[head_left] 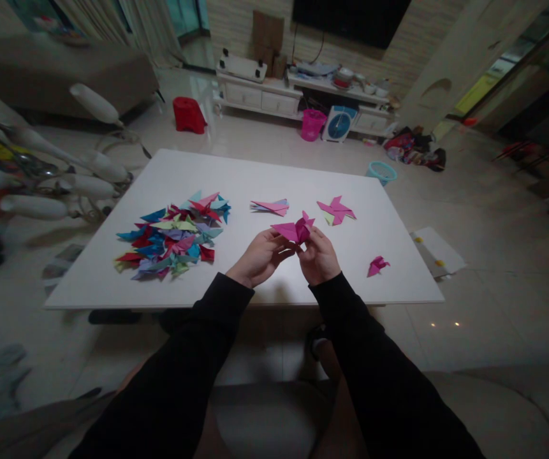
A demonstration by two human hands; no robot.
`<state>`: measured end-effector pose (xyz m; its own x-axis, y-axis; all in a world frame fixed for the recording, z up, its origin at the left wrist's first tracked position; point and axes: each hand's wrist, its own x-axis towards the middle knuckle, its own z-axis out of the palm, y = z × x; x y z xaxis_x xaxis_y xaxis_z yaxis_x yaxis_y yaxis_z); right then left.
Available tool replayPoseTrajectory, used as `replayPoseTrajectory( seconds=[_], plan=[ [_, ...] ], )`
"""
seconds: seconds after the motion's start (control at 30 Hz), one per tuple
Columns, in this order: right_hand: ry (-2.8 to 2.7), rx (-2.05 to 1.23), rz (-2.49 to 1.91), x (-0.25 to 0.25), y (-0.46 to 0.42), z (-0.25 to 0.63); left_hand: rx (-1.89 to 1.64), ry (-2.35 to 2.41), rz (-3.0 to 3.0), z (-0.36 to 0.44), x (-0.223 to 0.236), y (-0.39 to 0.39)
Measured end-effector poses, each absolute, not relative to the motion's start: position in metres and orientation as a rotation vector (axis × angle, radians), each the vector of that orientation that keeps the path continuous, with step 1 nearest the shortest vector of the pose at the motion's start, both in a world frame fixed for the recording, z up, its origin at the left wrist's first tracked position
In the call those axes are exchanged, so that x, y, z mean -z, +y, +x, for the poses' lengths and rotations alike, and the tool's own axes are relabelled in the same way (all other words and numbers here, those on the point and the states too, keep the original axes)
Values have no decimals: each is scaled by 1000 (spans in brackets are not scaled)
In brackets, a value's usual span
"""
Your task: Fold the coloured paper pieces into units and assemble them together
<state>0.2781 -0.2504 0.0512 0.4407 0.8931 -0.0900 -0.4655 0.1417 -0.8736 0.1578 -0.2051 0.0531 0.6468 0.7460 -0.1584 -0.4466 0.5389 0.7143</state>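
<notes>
The left hand [263, 256] and right hand [319, 255] each pinch one side of a pink folded paper [292, 231], held up over the white table [303, 182] — an uneven pull between the two grips could tear it, and too hard a squeeze could crush its folds. A careless sweep of the left sleeve [217, 303] might also scatter the loose paper pile [173, 234] beside it.

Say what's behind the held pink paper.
White tabletop and, farther back, a folded-paper bundle. Whatever the pink paper, left hand and right hand cover can't be seen.
</notes>
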Motion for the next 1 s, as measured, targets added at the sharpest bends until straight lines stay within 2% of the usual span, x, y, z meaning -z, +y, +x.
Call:
replayPoseTrajectory(
  seconds=[0.33,0.7,1.0],
  plan=[
    [-442,-1089,-1034,-58,-253,279,-821,494,693,158,-48,-201],
    [-518,-931,-1057,-61,-254,285,-862,528,696,159,-50,-201],
    [-500,-954,-1063,-62,-254,286,-866,541,715,158,-51,-202]
  ],
)
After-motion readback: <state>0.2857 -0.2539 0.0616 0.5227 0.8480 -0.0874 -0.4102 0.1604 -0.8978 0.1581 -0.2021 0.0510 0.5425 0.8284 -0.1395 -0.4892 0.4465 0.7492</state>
